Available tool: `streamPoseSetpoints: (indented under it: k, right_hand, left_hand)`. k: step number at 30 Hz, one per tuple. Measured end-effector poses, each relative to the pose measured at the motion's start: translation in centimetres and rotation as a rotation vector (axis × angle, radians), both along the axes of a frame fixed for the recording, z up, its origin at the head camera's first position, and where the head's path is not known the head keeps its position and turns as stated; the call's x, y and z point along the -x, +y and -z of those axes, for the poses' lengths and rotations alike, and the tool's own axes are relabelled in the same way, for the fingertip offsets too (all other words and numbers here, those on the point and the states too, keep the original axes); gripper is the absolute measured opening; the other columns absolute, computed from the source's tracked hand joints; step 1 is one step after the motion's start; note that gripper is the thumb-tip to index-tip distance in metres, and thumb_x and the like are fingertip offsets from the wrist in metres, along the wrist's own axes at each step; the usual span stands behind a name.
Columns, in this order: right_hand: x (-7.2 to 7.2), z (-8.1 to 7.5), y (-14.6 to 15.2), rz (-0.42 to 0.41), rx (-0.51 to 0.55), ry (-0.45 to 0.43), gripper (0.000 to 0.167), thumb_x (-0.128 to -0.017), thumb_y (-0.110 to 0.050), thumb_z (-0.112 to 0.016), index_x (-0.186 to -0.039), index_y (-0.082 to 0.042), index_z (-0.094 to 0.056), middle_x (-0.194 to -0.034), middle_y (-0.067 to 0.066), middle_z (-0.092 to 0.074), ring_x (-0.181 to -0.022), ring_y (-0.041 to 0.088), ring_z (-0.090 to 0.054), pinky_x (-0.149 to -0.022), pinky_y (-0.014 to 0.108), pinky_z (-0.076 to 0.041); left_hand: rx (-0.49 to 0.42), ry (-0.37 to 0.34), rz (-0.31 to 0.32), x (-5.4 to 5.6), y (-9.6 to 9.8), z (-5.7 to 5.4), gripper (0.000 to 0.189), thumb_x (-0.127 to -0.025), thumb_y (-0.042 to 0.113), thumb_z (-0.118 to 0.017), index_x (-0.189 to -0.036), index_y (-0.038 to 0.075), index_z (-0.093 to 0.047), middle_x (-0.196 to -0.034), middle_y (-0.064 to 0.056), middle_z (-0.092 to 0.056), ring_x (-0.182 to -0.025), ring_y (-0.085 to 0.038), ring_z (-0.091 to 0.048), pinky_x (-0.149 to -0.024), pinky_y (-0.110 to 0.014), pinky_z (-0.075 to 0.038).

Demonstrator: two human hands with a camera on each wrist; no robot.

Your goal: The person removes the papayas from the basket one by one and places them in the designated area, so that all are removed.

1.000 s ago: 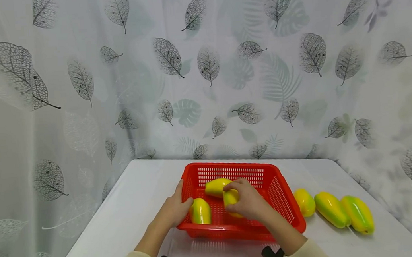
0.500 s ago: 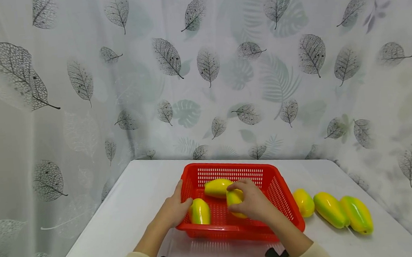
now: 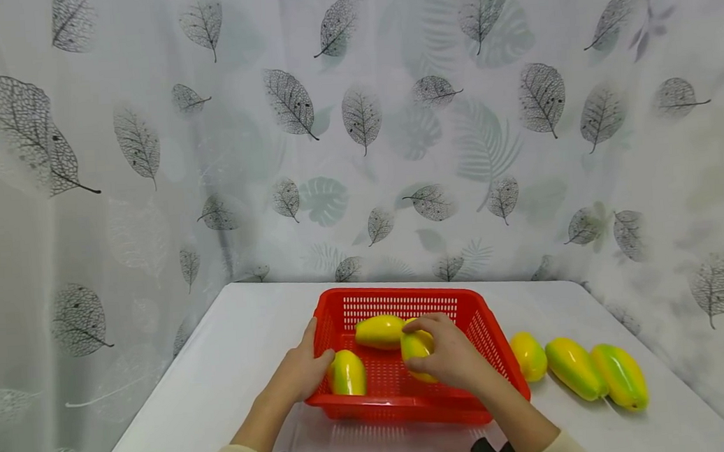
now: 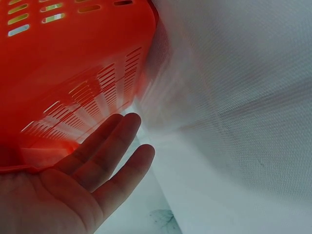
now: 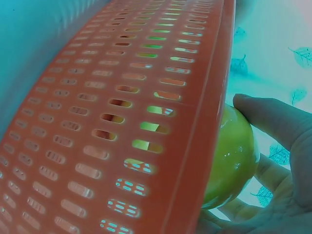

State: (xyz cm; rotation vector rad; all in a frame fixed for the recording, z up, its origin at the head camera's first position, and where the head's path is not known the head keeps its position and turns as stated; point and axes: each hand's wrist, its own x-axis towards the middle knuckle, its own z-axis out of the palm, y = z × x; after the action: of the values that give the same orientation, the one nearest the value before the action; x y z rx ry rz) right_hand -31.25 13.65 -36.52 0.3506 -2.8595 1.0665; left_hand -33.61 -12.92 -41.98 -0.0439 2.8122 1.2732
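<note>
A red perforated plastic basket (image 3: 406, 405) sits on a white table. At its left side, my left hand (image 3: 299, 370) holds the rim, thumb over the edge and the other fingers along the outer wall, as the left wrist view shows. Inside the basket, my right hand (image 3: 449, 353) grips a glossy yellow-green papaya (image 3: 416, 355) between thumb and fingers. That papaya (image 5: 231, 161) shows past the basket's rim in the right wrist view. Another papaya (image 3: 378, 332) lies toward the back of the basket, and one more papaya (image 3: 347, 373) stands near the front left, by my left thumb.
Outside the basket's right wall, a papaya (image 3: 529, 356) lies close to it. Farther right are a second papaya (image 3: 576, 368) and a third papaya (image 3: 621, 376), side by side on the table (image 3: 255, 324). A leaf-patterned curtain (image 3: 357, 149) hangs behind and at both sides.
My right hand has shifted slightly right within the basket, carrying the gripped papaya away from the front-left one. My left hand keeps its hold on the rim. The head view has drifted a little.
</note>
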Motion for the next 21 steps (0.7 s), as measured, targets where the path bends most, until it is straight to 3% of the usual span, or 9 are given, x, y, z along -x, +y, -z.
streamPoseSetpoints:
  k: [21]
  right_hand:
    - [-0.9, -1.2, 0.7, 0.002, 0.013, -0.006, 0.048, -0.079, -0.016, -0.087, -0.124, -0.020, -0.072, -0.145, 0.009, -0.053, -0.132, 0.034, -0.054, -0.096, 0.052, -0.059]
  left_hand:
    - [-0.002, 0.011, 0.005, -0.1, -0.1, -0.2, 0.086, -0.096, 0.033, -0.061, -0.167, 0.013, -0.016, -0.109, -0.019, -0.069, -0.058, -0.020, -0.065, -0.057, -0.032, -0.061]
